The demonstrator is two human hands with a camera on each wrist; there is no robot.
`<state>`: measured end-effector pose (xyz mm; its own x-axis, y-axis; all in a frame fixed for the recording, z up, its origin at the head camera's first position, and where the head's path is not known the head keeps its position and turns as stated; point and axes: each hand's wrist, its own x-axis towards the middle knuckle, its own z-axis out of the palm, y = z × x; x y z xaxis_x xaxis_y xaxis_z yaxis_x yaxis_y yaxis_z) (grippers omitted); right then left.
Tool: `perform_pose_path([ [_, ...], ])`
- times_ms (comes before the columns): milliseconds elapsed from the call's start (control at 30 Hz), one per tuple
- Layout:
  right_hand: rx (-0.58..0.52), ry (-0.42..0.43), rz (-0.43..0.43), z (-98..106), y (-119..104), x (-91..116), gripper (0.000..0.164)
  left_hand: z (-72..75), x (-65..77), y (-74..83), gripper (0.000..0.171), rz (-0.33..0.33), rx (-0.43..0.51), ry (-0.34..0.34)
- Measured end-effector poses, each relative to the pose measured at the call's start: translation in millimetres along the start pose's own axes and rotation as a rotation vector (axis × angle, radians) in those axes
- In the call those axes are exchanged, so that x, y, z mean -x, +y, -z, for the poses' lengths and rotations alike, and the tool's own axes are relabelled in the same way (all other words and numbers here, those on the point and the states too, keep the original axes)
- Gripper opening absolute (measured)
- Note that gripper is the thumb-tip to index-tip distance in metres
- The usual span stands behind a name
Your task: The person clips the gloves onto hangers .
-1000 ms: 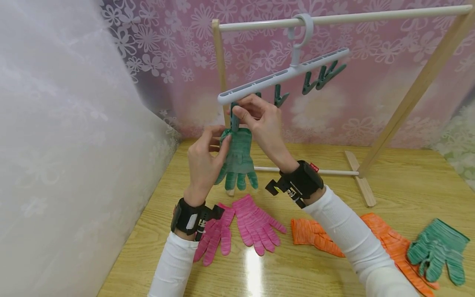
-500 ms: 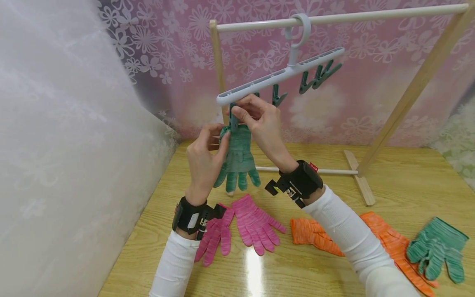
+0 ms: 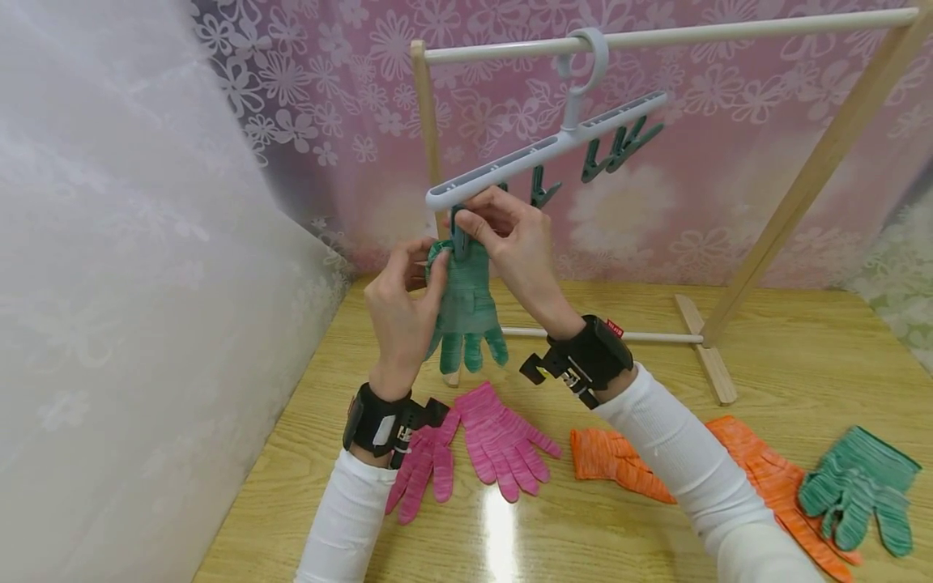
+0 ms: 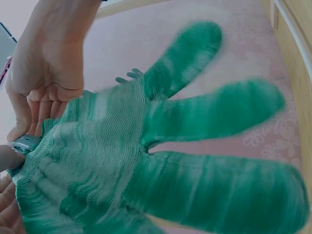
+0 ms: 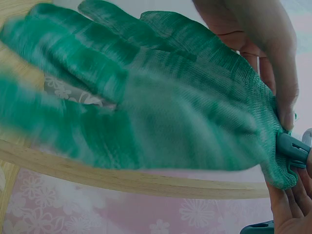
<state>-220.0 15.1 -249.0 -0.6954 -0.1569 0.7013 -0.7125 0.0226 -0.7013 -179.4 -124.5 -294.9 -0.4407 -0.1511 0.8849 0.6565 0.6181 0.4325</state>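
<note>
A green knitted glove (image 3: 468, 304) hangs fingers down below the left end of a pale grey clip hanger (image 3: 510, 168). My left hand (image 3: 399, 320) pinches the glove's cuff at its left side between thumb and fingers. With thumb and fingers, my right hand (image 3: 521, 247) holds a dark green clip (image 3: 460, 236) just beneath the hanger bar. In the right wrist view the clip (image 5: 292, 147) overlaps the cuff edge of the glove (image 5: 195, 112), close to the left thumb. The left wrist view shows the glove (image 4: 92, 146) spread wide, the clip (image 4: 27, 142) at its cuff.
The hanger hooks over a white rail (image 3: 729, 34) on a wooden stand (image 3: 809, 178). More green clips (image 3: 594, 162) dangle from its bar. Pink gloves (image 3: 503, 441), orange gloves (image 3: 619, 463) and another green glove (image 3: 863, 490) lie on the wooden table (image 3: 583, 534). A white curtain (image 3: 146, 283) borders the left.
My left hand has shifted slightly up with the cuff, which now sits higher against the clip. The hanger's right end has swung a little left. My right hand stays nearly in place.
</note>
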Motion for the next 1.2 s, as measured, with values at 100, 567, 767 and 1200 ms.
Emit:
perform_pose_path([
  [100, 0.001, -0.003, 0.009, 0, 2, 1, 0.021, -0.3, -0.7, 1.3, 0.026, 0.011, -0.004, 0.011],
  [567, 0.044, -0.075, -0.049, 0, -22, 9, 0.031, -2.6, -1.1, -1.6, 0.027, 0.031, 0.049, 0.022],
  [767, 0.053, -0.083, -0.049, 0, -38, 11, 0.03, -3.7, 1.3, -3.4, 0.029, 0.084, 0.052, 0.015],
  [1200, 0.051, -0.119, -0.066, 2, -24, 14, 0.036, -1.9, 9.7, -10.1, 0.029, 0.106, 0.033, -0.017],
])
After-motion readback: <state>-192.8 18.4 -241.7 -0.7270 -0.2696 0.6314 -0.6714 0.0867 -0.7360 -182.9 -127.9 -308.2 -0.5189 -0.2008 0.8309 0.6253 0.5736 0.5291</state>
